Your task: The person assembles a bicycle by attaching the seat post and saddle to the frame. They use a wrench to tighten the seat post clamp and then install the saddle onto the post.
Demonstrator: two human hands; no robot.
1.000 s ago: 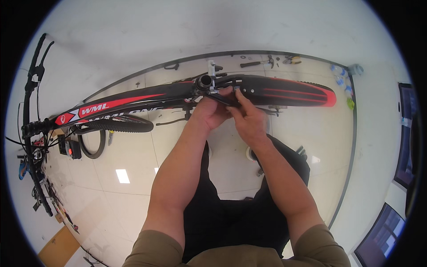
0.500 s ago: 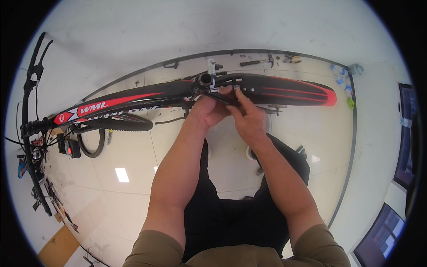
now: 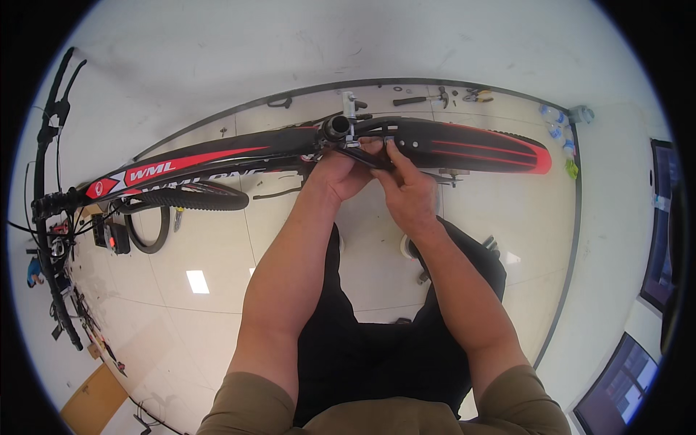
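Note:
A black and red bicycle frame [image 3: 210, 156] stretches across in front of me, its seat tube [image 3: 336, 127] open at the top with no saddle in it. Behind that tube a black rear mudguard [image 3: 471, 147] with red stripes and a red tip lies over the rear wheel. My left hand [image 3: 342, 175] is closed beside the seat tube, its fingers curled under the frame's rear tubes and partly hidden. My right hand [image 3: 407, 190] pinches at the mudguard's front end, fingertips close to the left ones. What lies between the fingers is too small to tell.
Handlebars [image 3: 54, 188] stand at far left. A wheel with a knobbly tyre [image 3: 192, 198] and a loose tyre [image 3: 150, 232] are below the frame. Along the wall lie a hammer [image 3: 424, 99], pliers [image 3: 477, 96] and plastic bottles [image 3: 554, 119]. A toolbox [image 3: 112, 235] sits left.
Both hands keep their place at the mudguard's front end, with only slight finger movement. The view has shifted a little.

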